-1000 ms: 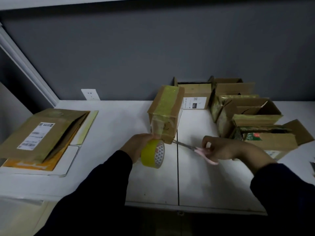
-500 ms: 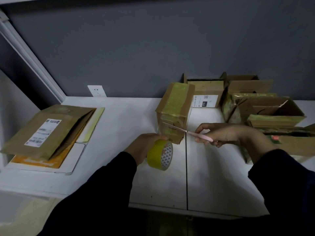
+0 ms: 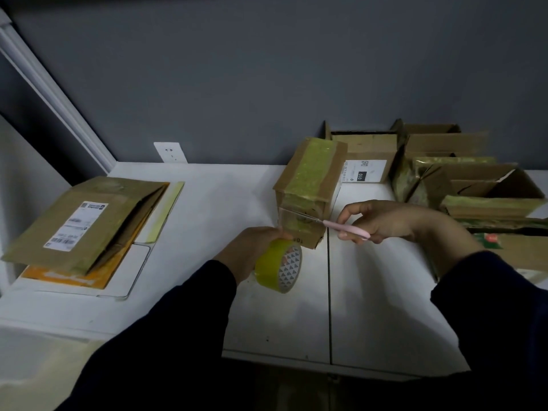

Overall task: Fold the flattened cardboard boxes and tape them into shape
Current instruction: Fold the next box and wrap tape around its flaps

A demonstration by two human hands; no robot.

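A small folded cardboard box (image 3: 308,179) stands on the white table (image 3: 225,203), with yellowish tape along its top and down its near face. My left hand (image 3: 252,250) grips a yellow tape roll (image 3: 278,265) just below the box's near face; a strip of tape runs from the roll up to the box. My right hand (image 3: 382,221) holds pink-handled scissors (image 3: 347,229), whose blades lie across the tape on the box's near face.
A stack of flattened cardboard boxes (image 3: 86,226) lies at the left on an orange sheet and white board. Several folded, open boxes (image 3: 474,185) crowd the back right by the grey wall. A wall socket (image 3: 170,152) sits behind.
My right hand lifted the scissors from the table and brought the blades up against the tape on the box's near face. My left hand stays on the roll.
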